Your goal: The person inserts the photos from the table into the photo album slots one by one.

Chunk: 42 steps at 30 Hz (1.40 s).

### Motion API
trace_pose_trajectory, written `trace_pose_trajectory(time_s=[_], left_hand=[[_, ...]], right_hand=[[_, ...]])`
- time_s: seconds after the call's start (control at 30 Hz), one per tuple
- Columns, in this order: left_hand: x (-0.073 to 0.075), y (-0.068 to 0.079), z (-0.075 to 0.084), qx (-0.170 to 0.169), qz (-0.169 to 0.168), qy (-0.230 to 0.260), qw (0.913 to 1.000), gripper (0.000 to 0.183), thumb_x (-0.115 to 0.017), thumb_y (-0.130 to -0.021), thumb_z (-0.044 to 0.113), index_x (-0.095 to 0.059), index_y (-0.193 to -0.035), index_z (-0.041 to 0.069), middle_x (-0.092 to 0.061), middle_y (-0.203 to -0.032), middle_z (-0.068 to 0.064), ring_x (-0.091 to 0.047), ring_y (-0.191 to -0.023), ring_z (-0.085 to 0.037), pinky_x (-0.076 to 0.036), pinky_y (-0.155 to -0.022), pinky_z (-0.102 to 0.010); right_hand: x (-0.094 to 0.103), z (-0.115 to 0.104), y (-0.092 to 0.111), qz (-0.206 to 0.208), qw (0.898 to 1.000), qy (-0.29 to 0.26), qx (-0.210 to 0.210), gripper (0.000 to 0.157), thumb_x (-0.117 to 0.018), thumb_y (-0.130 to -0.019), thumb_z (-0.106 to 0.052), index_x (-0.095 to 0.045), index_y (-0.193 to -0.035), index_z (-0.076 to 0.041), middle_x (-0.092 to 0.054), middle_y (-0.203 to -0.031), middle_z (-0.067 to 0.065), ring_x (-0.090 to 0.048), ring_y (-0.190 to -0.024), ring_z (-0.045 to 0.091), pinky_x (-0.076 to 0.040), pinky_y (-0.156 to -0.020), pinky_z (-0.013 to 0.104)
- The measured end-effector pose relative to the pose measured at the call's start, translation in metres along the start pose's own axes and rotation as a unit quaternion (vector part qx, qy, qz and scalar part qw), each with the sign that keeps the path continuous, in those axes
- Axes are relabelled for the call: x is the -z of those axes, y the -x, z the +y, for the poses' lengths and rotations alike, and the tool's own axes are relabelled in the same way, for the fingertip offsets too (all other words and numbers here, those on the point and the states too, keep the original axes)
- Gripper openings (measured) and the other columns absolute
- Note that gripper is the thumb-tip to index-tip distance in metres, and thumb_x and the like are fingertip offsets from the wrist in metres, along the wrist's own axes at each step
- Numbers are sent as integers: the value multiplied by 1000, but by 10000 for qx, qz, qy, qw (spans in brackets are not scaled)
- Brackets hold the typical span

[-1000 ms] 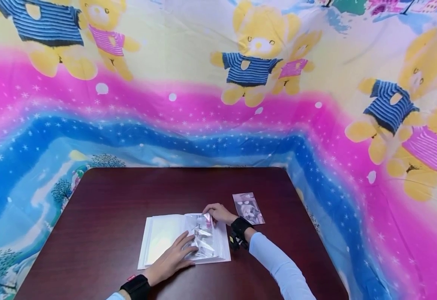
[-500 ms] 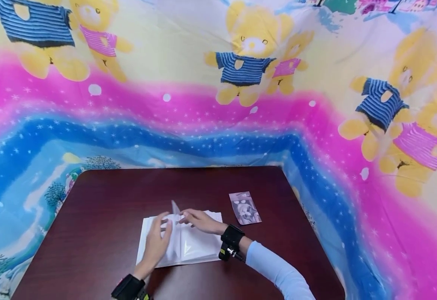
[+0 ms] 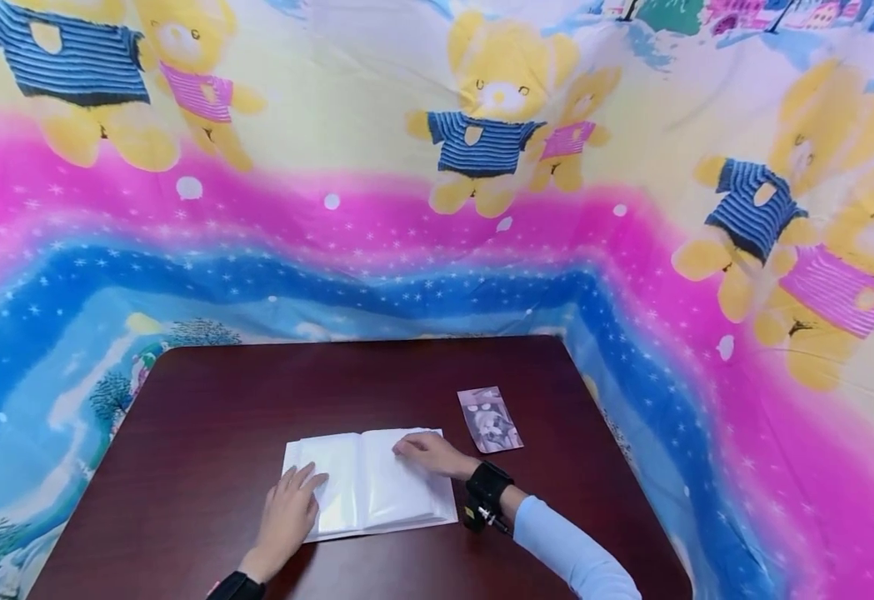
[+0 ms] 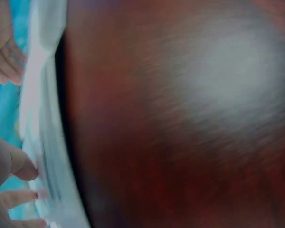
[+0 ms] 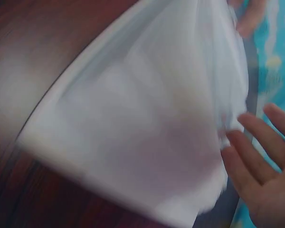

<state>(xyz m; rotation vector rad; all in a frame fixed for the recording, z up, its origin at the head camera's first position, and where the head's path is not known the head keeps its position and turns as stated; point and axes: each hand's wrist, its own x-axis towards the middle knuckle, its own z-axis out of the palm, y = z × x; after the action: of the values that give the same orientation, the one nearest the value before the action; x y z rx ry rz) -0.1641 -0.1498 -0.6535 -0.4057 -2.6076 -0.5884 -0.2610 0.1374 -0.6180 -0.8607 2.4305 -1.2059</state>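
A photo album with white pages and glossy clear sleeves lies spread open on the table. My left hand rests its fingers on the left page near the outer edge. In the left wrist view, the fingertips of that hand touch the album's side. Over the upper part of the right page is my right hand, with its fingers relaxed. The right wrist view shows the right hand with spread fingers beside the page edges. Both wrist views are blurred. No picture shows on the facing pages.
A printed photo lies flat on the table to the right of and beyond the album. The dark reddish-brown table has a cloth backdrop with teddy bears behind it and along its sides.
A sleeve with a picture on the right has been turned over to the left, and blank white pages now face up. The left hand has settled on the left page; the right hand has moved back right.
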Motion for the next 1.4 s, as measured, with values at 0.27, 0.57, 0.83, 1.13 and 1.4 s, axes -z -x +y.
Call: trace_pose_trajectory(time_s=[0.27, 0.57, 0.83, 1.13, 1.4], left_hand=[[-18, 3, 22, -791, 49, 471, 9957, 37, -72, -68, -10, -69, -103, 1, -63, -116, -27, -55, -113, -51, -44, -92, -64], [-34, -3, 58, -1511, -267, 959, 9835, 28, -75, -81, 3, -71, -109, 6, -64, -121, -21, -58, -117, -41, -47, -96, -54], [-43, 1, 66, -1752, -465, 813, 9801, 28, -75, -84, 10, -72, -112, 9, -64, -125, -19, -57, -120, -39, -47, -96, -54], [-45, 2, 71, -2043, -342, 781, 9752, 28, -77, -80, 10, -72, -107, 11, -65, -121, -18, -59, -116, -39, -50, -92, -52], [-43, 6, 85, -2276, -386, 961, 9682, 28, -78, -81, 12, -73, -108, 11, -67, -118, -13, -61, -113, -33, -51, -91, -48]], right_hand=[[38, 41, 34, 1790, 9817, -396, -518, 19, -59, -98, -6, -69, -103, 9, -71, -95, 19, -69, -87, 31, -56, -76, 33], [75, 81, 73, 3234, 8643, 1362, -3603, 42, -77, -83, -22, -63, -110, 7, -56, -102, 29, -51, -98, 47, -46, -80, 54], [81, 98, 79, 2714, 8596, 1179, -4165, 65, -87, -74, -30, -54, -114, 9, -59, -101, 26, -55, -97, 48, -45, -82, 56], [87, 91, 75, 2879, 8701, 782, -3923, 38, -85, -75, -19, -61, -96, 1, -57, -93, 19, -52, -90, 39, -44, -76, 47], [97, 73, 65, 3378, 8958, -1061, -2688, 25, -74, -88, -10, -66, -107, 4, -64, -107, 18, -59, -86, 28, -47, -70, 35]])
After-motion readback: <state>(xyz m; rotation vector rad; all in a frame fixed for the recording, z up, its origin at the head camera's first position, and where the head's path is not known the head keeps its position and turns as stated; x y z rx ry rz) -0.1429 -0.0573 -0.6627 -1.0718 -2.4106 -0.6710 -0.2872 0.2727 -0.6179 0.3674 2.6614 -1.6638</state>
